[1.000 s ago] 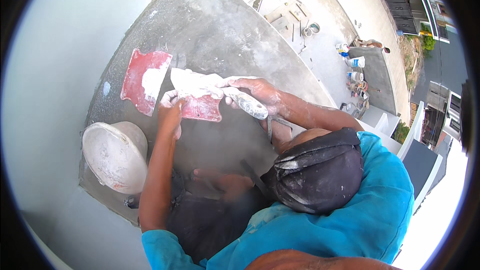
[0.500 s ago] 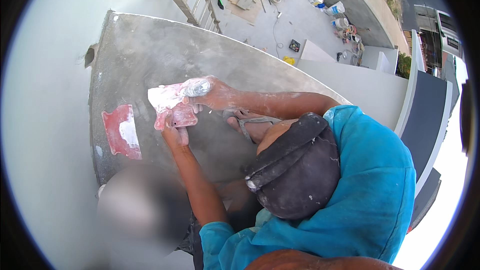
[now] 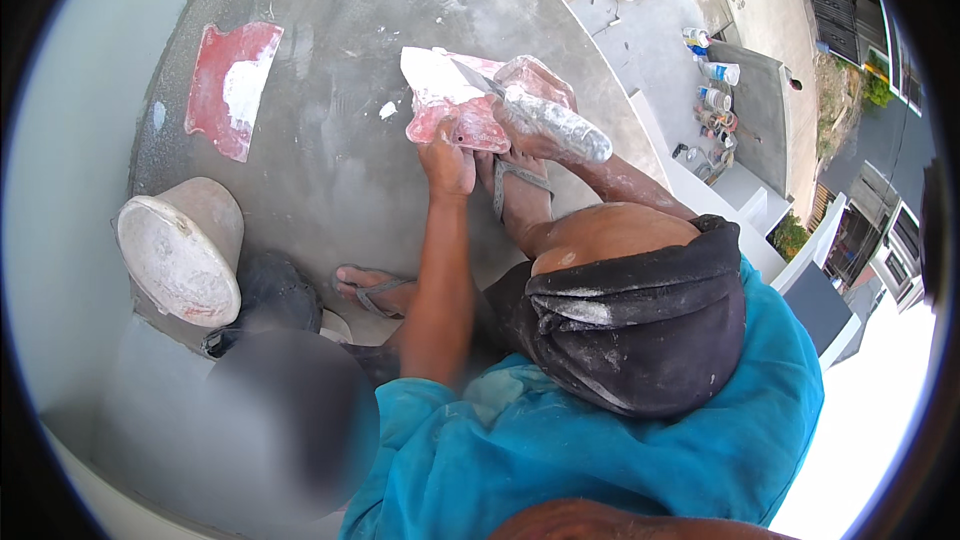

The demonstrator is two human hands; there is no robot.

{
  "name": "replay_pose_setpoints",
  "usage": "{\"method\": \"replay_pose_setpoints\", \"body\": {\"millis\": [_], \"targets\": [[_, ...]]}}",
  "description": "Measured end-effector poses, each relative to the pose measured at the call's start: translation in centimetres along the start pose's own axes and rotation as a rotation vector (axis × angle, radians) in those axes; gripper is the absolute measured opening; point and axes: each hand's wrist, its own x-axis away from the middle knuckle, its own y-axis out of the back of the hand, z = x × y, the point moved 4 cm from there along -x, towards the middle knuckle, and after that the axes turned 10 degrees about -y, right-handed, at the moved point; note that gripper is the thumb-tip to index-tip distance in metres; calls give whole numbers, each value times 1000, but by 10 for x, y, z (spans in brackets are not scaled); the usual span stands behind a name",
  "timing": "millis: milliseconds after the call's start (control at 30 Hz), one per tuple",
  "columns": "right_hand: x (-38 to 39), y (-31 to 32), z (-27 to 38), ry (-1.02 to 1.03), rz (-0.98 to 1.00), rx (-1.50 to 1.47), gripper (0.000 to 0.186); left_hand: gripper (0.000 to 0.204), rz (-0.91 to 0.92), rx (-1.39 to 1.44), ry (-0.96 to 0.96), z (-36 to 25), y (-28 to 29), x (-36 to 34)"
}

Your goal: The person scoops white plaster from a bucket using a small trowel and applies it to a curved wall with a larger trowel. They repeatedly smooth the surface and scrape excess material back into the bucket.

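My left hand (image 3: 449,162) is closed on the near edge of a red plastic putty board (image 3: 462,130) that is largely coated in white putty (image 3: 432,75). In my right hand (image 3: 522,136) is a putty knife (image 3: 565,126) with a thick, putty-crusted handle. Its grey blade lies across the board. A pinkish-red flat piece (image 3: 540,78) shows beyond the right hand; whether it belongs to the board I cannot tell. Another red sheet (image 3: 212,90) with a white putty patch lies flat on the grey cement surface (image 3: 340,30), to the left and apart from both hands.
A putty-stained white bucket (image 3: 190,245) stands tilted at the left beside a black bundle (image 3: 275,290). My sandalled feet (image 3: 520,185) are close below the hands. A putty crumb (image 3: 388,110) lies on the cement. Past its right edge, several paint pails (image 3: 718,72) stand on a lower floor.
The view has shifted, so the hands and board appear farther right and the bucket now shows. The putty knife's handle has swung round to point down and right; its blade is now visible.
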Motion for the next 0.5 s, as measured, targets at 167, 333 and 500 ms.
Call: {"method": "replay_pose_setpoints", "body": {"millis": [167,333,500], "targets": [[3,-2,17,265,120,-55,28,33,-20,-73,-6,6,18,9],[4,-4,25,301,178,-72,44,27,19,-32,28,6,18,7],[-5,-2,20,110,-97,-152,31,33,195,66,27,3,-6,17]]}}
